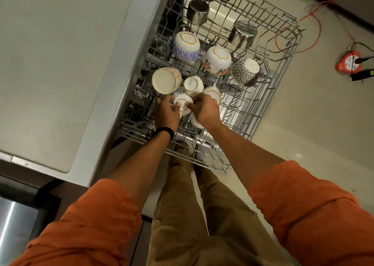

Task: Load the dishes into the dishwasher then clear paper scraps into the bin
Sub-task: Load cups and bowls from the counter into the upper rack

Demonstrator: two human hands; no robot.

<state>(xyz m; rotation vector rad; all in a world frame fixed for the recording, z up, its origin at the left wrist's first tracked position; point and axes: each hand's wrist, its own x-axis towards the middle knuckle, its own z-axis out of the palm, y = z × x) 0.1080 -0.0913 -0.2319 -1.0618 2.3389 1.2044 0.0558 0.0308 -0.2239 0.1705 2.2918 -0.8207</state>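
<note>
Head view, looking straight down: the pulled-out dishwasher rack (238, 112) is about half full, and both hands meet over its near-left part. The left hand (167, 114) is curled round one side of a small white cup (183, 106) turned base-up, thumb lying on the base. The right hand (204, 110) grasps the opposite side with bent fingers. The cup sits low among the tines, apparently being seated.

Crowding is the main risk. Further into the rack on that side, a cream printed cup (165, 80), a second white cup (193, 85) and a gold-ringed cup (212, 94) stand just beside the held one, some touching. A sideways nudge while settling it could knock ceramic on ceramic and chip a rim. Another white piece (197, 122) lies partly hidden under the right wrist, and lowering the wrist could tip it.

If the cup lands across a tine instead of between two, it will likely lean and roll when the rack slides in.

Across the rack's middle, a blue-patterned cup (185, 46), a floral cup (216, 60) and a black-patterned cup (244, 71) rest tilted. Two steel pots (242, 34) lie at the rack's far end, and a hard shove inward could shift them all.

On the floor to the right of the rack, an orange cable reel (348, 62) and its lead are a tripping hazard. No paper scraps are visible.
</note>
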